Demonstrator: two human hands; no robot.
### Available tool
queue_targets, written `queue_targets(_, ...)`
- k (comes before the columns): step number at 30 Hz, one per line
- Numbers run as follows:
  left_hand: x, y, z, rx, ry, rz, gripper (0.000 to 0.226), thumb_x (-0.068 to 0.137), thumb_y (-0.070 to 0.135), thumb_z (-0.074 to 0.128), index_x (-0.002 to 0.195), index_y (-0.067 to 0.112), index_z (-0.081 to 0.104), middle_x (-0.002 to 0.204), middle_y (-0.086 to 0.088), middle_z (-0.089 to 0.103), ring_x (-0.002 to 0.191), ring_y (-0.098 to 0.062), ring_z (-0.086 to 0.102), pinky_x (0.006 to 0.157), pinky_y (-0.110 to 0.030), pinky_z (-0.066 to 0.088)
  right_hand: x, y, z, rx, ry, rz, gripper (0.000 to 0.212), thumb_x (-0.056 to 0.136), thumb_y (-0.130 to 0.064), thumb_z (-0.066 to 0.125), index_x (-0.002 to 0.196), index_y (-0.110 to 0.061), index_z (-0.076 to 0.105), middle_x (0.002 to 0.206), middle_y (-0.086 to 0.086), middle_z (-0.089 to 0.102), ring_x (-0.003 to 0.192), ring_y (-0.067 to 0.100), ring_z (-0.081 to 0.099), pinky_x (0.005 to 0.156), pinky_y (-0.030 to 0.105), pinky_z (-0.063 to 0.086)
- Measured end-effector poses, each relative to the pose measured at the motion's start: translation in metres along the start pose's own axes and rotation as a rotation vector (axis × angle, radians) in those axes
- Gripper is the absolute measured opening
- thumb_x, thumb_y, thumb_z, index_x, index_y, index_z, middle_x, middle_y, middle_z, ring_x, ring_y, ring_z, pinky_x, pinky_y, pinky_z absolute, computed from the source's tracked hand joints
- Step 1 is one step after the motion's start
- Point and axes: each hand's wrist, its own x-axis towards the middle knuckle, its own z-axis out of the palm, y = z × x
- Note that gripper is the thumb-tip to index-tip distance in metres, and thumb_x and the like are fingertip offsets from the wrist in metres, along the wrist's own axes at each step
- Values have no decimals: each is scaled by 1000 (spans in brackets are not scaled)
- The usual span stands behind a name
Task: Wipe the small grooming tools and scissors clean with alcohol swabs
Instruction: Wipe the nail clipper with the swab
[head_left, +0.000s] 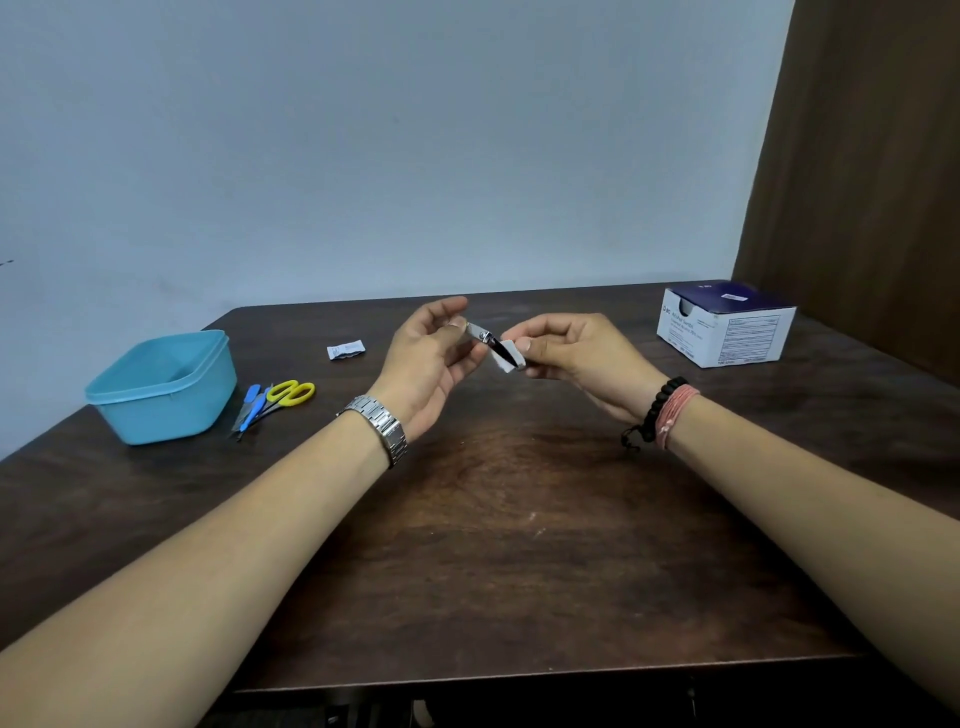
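The nail clipper hangs above mid-bench, my left hand pinching its end and my right hand folding a swab around its tip, where a loose grip could drop it, though open room surrounds us, the swab box and tub well apart.

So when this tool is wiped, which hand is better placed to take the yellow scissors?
Left, probably. The yellow scissors lie on its side, beside the blue tub. The left hand only holds the nail clipper; the right hand pinches the swab.
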Motion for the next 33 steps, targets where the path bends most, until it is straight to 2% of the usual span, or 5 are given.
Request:
queue_targets(8, -1, -1, -1, 33, -62, -15, 19, 98, -2, 44, 101, 8, 60, 68, 3, 65, 68, -10, 63, 73, -22, 57, -1, 3, 2, -81, -40, 61, 6, 86, -14, 70, 91, -14, 74, 83, 8, 74, 69, 8, 64, 68, 20, 54)
queue_targets(15, -4, -9, -2, 369, -242, 85, 16, 97, 5, 52, 99, 9, 66, 88, -3, 64, 80, -14, 59, 80, -21, 54, -2, 1, 0, -94, -20, 60, 9, 90, -15, 66, 92, -10, 73, 87, 9, 73, 73, 10, 64, 68, 20, 53)
queue_targets(21, 0, -4, -8, 385, -166, 99, 15, 95, 8, 55, 93, 13, 69, 79, 1, 63, 72, -9, 56, 73, -20, 51, 0, 2, 0, -90, 29, 79, 8, 87, -13, 69, 93, -10, 74, 74, -1, 69, 69, 8, 61, 71, 22, 53)
queue_targets(29, 2, -1, -11, 925, -295, 373, 14, 91, 14, 64, 102, 22, 67, 87, 2, 71, 73, -11, 66, 73, -21, 55, -2, -2, 2, 36, 41, 65, 10, 85, -5, 69, 91, -10, 61, 80, 13, 68, 65, 14, 63, 65, 23, 55)
queue_targets(33, 3, 4, -12, 1078, -229, 487, 15, 91, 14, 63, 102, 21, 69, 81, 17, 68, 73, 9, 62, 72, -8, 46, -2, -3, 0, 32, 23, 79, 9, 86, -5, 69, 93, -8, 63, 79, 10, 70, 64, 13, 63, 65, 22, 55)
